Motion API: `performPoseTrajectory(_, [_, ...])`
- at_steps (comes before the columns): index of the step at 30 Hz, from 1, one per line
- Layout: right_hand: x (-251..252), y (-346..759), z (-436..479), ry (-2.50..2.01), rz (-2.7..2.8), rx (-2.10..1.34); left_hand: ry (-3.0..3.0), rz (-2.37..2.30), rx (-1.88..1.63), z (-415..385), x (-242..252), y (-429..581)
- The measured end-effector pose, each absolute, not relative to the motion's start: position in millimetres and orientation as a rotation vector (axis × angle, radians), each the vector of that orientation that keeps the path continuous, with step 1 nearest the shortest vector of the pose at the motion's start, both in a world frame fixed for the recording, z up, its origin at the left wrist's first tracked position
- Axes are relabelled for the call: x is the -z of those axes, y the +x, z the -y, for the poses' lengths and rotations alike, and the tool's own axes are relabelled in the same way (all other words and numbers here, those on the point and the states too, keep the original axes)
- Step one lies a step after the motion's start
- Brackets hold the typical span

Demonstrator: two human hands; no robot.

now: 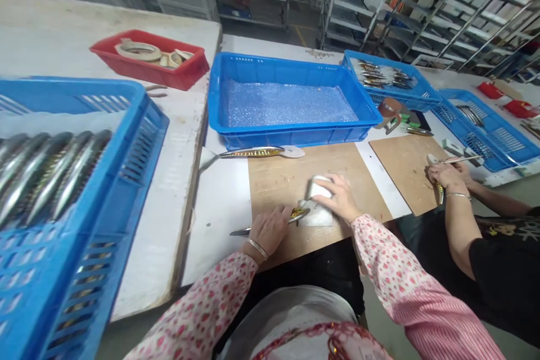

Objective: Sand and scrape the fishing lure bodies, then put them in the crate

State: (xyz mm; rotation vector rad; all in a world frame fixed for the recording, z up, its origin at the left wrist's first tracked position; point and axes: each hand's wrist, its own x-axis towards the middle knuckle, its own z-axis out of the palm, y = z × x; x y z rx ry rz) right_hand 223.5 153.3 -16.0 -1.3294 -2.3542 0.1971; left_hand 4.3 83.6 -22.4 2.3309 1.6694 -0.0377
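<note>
My left hand is closed around a slim fishing lure with a gold and silver body. Its tail end pokes out on the left, and its front end points toward my right hand. The fingers of that hand are curled over a small white block-like object, whose kind I cannot make out. Beneath it lies a white sheet on the brown board. Another fishing lure, with a pale rounded lip, rests at the board's far edge.
Beyond the board stands a blue tray lined with bubble wrap. A blue crate of lures is at left, near a red bin holding tape rolls. At right, a co-worker's hands handle a lure, with more blue trays behind.
</note>
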Motion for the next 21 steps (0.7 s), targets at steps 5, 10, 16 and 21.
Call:
performPoseTrajectory(5, [7, 262, -148, -1.472, 2.215, -0.065, 2.352, -1.905, -0.146, -68, 15, 18])
performPoseTrajectory(10, [16, 265, -131, -1.619, 2.205, -0.018, 2.294, -1.793, -0.016, -58, 0, 32])
performPoseTrajectory(16, [30, 241, -97, -1.653, 2.129, 0.015, 2.197, -1.606, 0.193, -72, -13, 33])
performPoseTrajectory(21, [29, 237, -94, -1.589, 2.23, -0.04, 2.186, -1.572, 0.199, -75, -11, 32])
